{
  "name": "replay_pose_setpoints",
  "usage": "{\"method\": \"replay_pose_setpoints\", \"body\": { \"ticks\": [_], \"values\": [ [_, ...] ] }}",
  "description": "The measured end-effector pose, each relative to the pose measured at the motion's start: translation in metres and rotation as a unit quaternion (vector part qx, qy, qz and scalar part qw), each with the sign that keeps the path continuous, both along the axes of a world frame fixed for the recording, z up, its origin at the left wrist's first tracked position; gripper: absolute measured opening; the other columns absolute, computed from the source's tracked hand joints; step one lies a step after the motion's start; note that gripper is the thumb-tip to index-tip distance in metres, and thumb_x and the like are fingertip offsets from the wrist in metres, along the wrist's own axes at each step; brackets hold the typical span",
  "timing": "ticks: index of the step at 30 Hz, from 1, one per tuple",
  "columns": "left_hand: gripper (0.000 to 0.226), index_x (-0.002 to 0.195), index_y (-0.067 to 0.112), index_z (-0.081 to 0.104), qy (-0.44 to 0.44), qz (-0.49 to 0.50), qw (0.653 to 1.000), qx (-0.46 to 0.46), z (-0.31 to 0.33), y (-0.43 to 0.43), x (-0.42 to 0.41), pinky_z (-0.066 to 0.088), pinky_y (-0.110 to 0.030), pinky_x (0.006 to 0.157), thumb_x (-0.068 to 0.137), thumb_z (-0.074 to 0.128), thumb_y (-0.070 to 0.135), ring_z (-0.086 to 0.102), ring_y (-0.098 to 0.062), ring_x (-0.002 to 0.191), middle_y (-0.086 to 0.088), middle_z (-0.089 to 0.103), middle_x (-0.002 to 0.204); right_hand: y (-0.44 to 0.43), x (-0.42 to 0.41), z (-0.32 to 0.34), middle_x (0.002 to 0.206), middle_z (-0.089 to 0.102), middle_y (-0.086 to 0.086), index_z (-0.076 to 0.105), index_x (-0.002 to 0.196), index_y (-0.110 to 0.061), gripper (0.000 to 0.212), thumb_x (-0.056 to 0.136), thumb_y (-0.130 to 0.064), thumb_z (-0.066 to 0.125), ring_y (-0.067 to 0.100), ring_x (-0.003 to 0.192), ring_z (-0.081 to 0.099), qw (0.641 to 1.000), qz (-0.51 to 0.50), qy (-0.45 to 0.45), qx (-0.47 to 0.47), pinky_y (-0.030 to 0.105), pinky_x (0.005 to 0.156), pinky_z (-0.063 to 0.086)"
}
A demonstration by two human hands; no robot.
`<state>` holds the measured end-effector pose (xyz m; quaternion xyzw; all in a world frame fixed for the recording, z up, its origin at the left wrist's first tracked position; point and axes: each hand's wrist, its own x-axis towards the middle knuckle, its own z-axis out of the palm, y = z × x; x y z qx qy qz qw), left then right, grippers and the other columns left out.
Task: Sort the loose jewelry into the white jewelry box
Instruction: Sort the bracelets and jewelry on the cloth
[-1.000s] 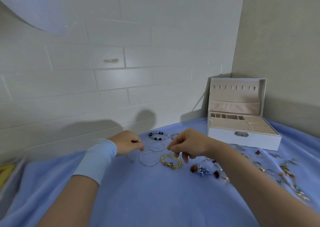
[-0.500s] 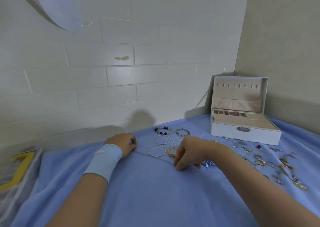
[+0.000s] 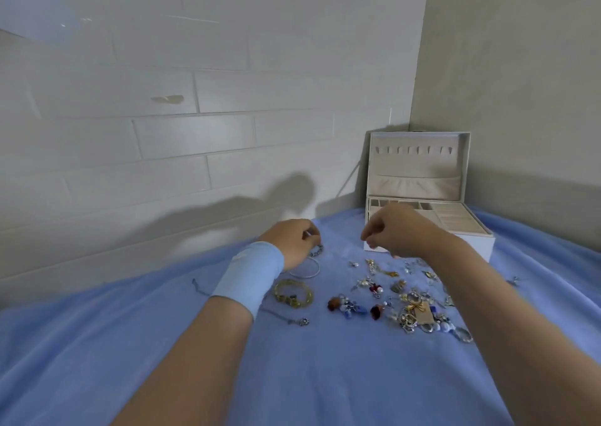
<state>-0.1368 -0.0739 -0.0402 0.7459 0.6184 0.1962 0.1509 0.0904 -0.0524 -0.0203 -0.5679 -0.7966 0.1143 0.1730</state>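
Both hands have their fingers curled, and in neither case can the grip be read. The left hand [image 3: 291,241] lies low on the cloth [image 3: 292,377], fingertips at a beaded bracelet [image 3: 317,250] that shows only as a short arc past the knuckles; whether it pinches the beads or merely touches them I cannot tell. The right hand [image 3: 395,233] is raised in front of the box [image 3: 478,246], thumb and forefinger drawn together. Anything held between them is too fine to make out.

The left hand and its pale wristband [image 3: 250,276] cover the far side of a silver bangle [image 3: 307,271]. A thin chain [image 3: 283,317] runs under that wrist, its middle hidden, and ends in a small pendant on the near side. A gold bracelet [image 3: 294,292] lies just beside the wristband, in plain view.

The box stands in the far right corner of the surface with its lid [image 3: 419,165] upright, showing a row of hooks and a gathered pocket. The right hand blocks the front left of the tray [image 3: 455,220]. The compartments that show – small squares at the back, ridged rolls to the right – present only beige lining.

The loose jewelry [image 3: 406,305] is spread on the cloth in front of the box, between the forearms and under the right one – small pieces, too tangled and blurred to tell apart, some red, blue and gold.
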Motion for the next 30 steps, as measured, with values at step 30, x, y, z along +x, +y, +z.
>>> {"method": "replay_pose_setpoints", "body": {
  "ticks": [30],
  "values": [
    [0.021,0.112,0.020,0.066,-0.240,-0.094,0.964,-0.061,-0.026,0.055,0.076,0.051,-0.027,0.089,0.091,0.065,0.020,0.067,-0.012,0.101,0.002,0.073,0.109,0.038,0.029,-0.023,0.064,0.070,-0.002,0.075,0.080,-0.013,0.011,0.085,-0.022,0.079,0.012,0.045,0.056,0.977,0.030,0.210,-0.023,0.018,0.050,0.046]
  ]
}}
